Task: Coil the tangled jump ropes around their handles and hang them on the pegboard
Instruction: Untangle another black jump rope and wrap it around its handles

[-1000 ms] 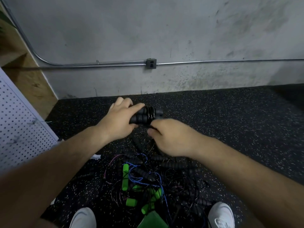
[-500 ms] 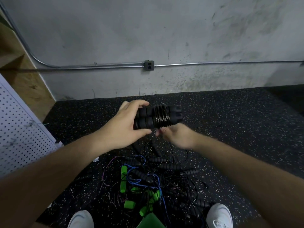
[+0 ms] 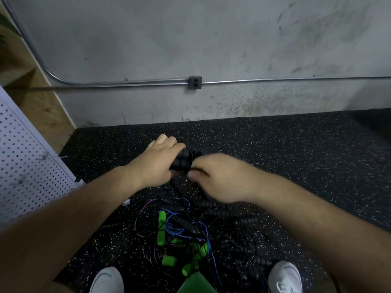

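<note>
**Both hands on a pair of black handles above the rope tangle**

The left hand (image 3: 156,163) grips a pair of ribbed black handles (image 3: 186,158), fingers over the top and thumb underneath, holding them level above the floor. The right hand (image 3: 222,178) is right up against the handles' right end and covers it. Its fingers are curled under, but motion blur hides whether they pinch a cord. The two hands are nearly touching.

Directly below and toward the person lies the tangled pile of jump ropes (image 3: 211,231): thin dark cords, a blue cord (image 3: 179,228), more ribbed black handles, and several green handles (image 3: 161,228). The pile lies between two white shoes (image 3: 106,281) at the bottom edge of the view.

The dark speckled floor (image 3: 296,155) runs bare to the right of the pile and ahead to the foot of the grey concrete wall (image 3: 211,49). A metal conduit (image 3: 275,80) with an outlet box (image 3: 194,82) crosses that wall above the floor. On the left, the white pegboard (image 3: 25,166) slants along the floor's edge. Its lower corner is near the left forearm and well apart from the pile. A wooden panel (image 3: 31,98) stands behind the pegboard.
</note>
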Available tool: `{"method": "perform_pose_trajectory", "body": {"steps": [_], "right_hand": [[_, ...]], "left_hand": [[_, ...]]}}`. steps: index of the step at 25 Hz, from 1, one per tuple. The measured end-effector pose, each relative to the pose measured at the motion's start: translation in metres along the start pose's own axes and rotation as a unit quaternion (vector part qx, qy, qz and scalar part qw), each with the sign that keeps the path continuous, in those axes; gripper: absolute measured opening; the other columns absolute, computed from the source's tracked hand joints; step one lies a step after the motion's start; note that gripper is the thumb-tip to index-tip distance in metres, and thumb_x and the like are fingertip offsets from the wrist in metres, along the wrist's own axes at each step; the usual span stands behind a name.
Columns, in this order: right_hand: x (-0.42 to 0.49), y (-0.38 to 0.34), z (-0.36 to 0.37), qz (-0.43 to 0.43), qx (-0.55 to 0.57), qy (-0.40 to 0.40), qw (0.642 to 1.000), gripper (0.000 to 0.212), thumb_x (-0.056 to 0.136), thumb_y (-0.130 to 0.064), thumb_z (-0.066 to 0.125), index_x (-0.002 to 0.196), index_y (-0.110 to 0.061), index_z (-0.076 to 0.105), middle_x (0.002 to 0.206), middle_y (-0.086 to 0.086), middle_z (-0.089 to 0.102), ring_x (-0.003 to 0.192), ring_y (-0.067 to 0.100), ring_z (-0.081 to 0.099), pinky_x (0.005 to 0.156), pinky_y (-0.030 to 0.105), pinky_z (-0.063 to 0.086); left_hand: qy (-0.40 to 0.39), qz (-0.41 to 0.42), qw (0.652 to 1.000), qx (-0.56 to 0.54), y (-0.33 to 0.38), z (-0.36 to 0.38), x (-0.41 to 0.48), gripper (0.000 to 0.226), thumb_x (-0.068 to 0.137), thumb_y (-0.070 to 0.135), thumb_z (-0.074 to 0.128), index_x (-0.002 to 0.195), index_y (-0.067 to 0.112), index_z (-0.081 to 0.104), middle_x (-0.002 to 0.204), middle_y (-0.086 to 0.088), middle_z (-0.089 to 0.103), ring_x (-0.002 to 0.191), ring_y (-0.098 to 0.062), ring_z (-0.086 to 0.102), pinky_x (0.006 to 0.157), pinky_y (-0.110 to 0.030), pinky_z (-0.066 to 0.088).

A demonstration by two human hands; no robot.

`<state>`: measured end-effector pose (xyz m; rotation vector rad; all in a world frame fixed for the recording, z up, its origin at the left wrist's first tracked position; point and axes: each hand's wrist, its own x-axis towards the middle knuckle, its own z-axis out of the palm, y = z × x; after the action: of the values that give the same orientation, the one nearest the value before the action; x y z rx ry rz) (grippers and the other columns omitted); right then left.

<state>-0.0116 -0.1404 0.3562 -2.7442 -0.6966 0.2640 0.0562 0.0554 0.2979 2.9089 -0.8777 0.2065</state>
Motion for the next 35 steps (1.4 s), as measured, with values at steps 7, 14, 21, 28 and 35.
{"method": "perform_pose_trajectory", "body": {"steps": [7,14,21,28,35], "right_hand": [[0.024,0.088,-0.013,0.022,0.112,0.084,0.99,0.019,0.092,-0.045,0.065,0.097,-0.027,0.068,0.093,-0.01,0.069,0.086,0.01,0.063,0.075,0.031,0.051],[0.014,0.044,0.065,0.077,0.286,-0.064,0.953,0.029,0.109,-0.028,0.038,0.086,-0.019,0.052,0.067,-0.004,0.044,0.043,-0.003,0.04,0.044,0.013,0.033],[0.003,-0.003,0.05,0.098,0.225,-0.112,0.963,0.028,0.106,-0.036,0.041,0.095,-0.012,0.051,0.074,0.004,0.057,0.049,0.017,0.059,0.048,0.028,0.044],[0.004,0.023,-0.01,-0.031,-0.103,0.105,0.989,0.022,0.102,-0.04,0.047,0.105,-0.032,0.067,0.098,-0.011,0.069,0.092,0.014,0.063,0.079,0.035,0.054],[0.015,0.076,0.013,0.071,0.394,-0.026,0.916,0.019,0.102,-0.013,0.052,0.087,-0.014,0.063,0.081,-0.003,0.064,0.067,0.0,0.064,0.073,0.027,0.053]], "left_hand": [[-0.068,0.076,0.972,-0.21,0.038,-0.022,-0.016,0.068,0.081,0.04,0.08,0.136,0.028,0.042,0.115,0.021,0.041,0.113,0.002,0.033,0.103,-0.022,0.034],[0.004,-0.02,0.971,-0.236,0.035,-0.024,-0.018,0.073,0.084,0.032,0.078,0.142,0.025,0.035,0.122,0.011,0.038,0.119,-0.005,0.036,0.109,-0.026,0.033],[0.0,-0.066,0.996,-0.057,-0.009,0.003,-0.003,0.069,0.085,0.03,0.078,0.142,0.017,0.041,0.121,0.003,0.042,0.116,-0.016,0.033,0.11,-0.044,0.037],[-0.111,0.033,0.987,-0.112,0.006,0.006,-0.014,0.07,0.084,0.032,0.077,0.143,0.03,0.04,0.114,0.011,0.038,0.11,-0.007,0.03,0.102,-0.03,0.039],[-0.071,0.005,0.946,-0.315,0.044,-0.017,-0.029,0.076,0.081,0.026,0.079,0.136,0.04,0.029,0.127,0.014,0.041,0.119,0.003,0.043,0.103,-0.017,0.039]]}}
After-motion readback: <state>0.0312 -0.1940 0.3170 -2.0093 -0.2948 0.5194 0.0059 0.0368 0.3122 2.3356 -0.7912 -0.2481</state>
